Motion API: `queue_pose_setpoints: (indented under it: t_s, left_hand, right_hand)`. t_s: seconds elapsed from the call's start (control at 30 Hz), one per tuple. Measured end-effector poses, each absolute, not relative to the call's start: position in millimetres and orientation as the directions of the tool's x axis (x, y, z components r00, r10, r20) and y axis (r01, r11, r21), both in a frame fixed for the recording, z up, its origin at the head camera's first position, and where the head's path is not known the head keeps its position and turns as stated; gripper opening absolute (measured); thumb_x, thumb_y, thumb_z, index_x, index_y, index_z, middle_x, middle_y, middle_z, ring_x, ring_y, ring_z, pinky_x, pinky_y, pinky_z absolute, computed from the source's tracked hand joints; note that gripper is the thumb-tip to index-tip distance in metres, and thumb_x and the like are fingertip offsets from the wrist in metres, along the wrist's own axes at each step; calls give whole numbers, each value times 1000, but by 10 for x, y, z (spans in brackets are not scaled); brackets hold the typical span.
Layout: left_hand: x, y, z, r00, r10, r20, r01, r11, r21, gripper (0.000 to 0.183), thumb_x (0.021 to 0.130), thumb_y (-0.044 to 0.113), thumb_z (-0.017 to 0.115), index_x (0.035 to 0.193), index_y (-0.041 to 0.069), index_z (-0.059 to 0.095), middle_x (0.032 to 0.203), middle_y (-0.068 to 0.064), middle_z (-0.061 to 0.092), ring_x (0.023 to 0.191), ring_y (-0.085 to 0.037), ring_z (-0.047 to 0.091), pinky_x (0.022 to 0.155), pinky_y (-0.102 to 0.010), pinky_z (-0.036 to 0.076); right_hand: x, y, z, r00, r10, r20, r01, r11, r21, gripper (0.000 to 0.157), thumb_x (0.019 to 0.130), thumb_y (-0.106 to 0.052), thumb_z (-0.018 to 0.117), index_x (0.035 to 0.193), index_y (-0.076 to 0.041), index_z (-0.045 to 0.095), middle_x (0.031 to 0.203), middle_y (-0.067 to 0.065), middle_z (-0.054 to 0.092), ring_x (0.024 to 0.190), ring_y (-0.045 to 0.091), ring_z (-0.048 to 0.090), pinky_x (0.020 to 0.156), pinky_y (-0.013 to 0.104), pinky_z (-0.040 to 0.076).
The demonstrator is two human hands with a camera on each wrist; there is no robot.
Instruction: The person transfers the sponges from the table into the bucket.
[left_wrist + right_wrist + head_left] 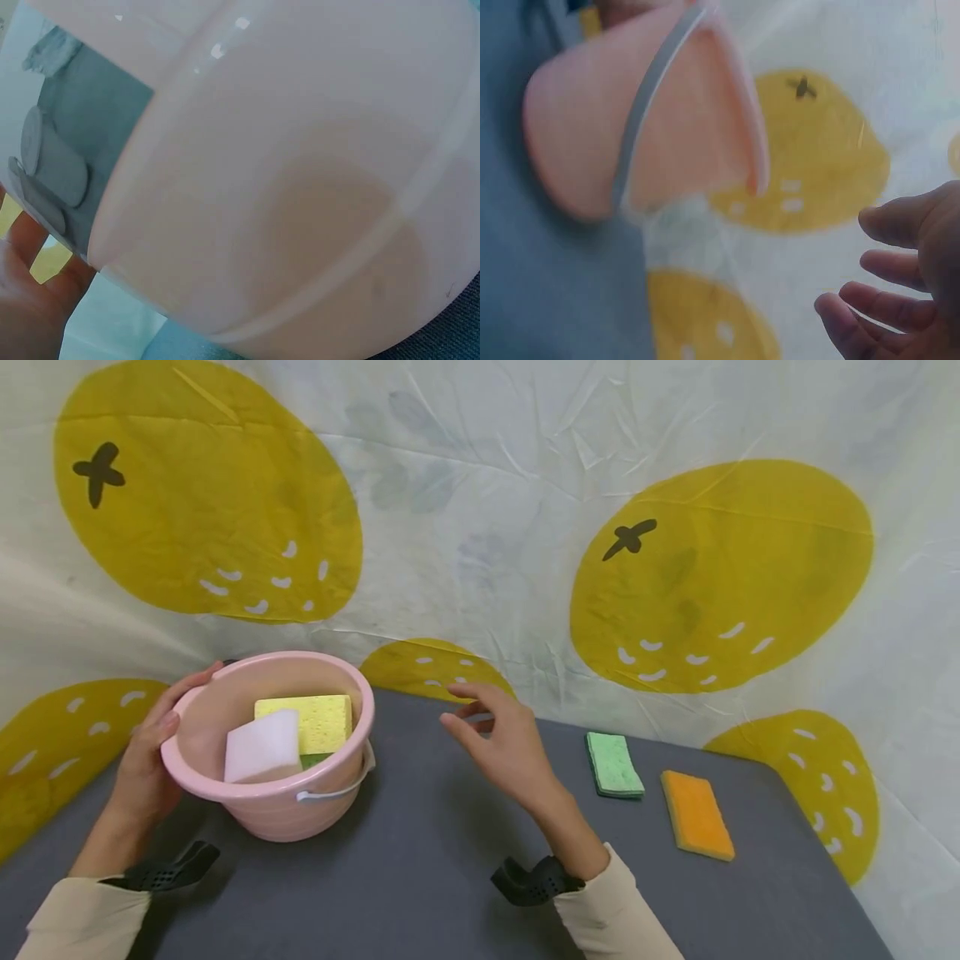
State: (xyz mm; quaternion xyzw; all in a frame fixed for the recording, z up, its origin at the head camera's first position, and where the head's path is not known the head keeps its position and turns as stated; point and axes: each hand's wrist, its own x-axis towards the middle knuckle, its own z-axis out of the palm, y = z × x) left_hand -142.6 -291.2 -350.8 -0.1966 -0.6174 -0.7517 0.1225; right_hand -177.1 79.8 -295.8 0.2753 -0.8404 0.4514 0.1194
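A pink bucket [292, 814] with a pale handle stands at the left of the dark table. My left hand [144, 760] holds it by its left side, thumb at the rim and fingers along the outside. Inside lie a white sponge [262, 747], a yellow sponge [326, 720] and something green [313, 761], mostly hidden under them. My right hand [506, 739] hovers to the right of the bucket, fingers loosely bent and nothing in them. In the right wrist view, its spread fingers point toward the bucket [577, 127], apart from it.
On the right of the dark table [427, 877] lie a light green sponge [615, 765] and, nearer me, an orange sponge [697, 815]. Behind the table's back edge hangs a white cloth [480, 527] with large yellow fruit prints. Black straps circle both wrists.
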Motion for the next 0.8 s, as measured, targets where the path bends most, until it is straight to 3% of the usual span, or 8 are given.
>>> queue_pose_setpoints:
  t_s: [0.3,0.53,0.8]
  left_hand:
    - [-1443,-2955,-3517,-899,50,435,416,-217,883,50,91,17,27,140,7,23,146,-5,16,124,-18,29,91,-21,38]
    - [-1444,-2937,-3486,-914,30,404,392,-190,900,50,91,18,28,140,8,24,146,-5,16,124,-19,28,92,-21,37]
    - [-1450,-2917,-3446,-922,23,386,378,-155,912,50,91,19,28,140,8,23,146,-5,16,124,-19,28,92,-19,36]
  right_hand:
    - [-1866,1476,-3278,-863,-236,446,-498,542,-677,40,82,-27,64,119,-17,55,113,-4,57,90,14,57,72,33,49]
    - [-1836,1961,-3595,-907,-133,400,-370,706,-604,43,80,-25,67,119,-13,55,113,4,55,88,21,54,69,38,49]
    - [-1799,2399,-3897,-924,172,342,-109,738,-666,56,79,-23,67,126,-2,46,121,18,48,106,36,42,81,47,39]
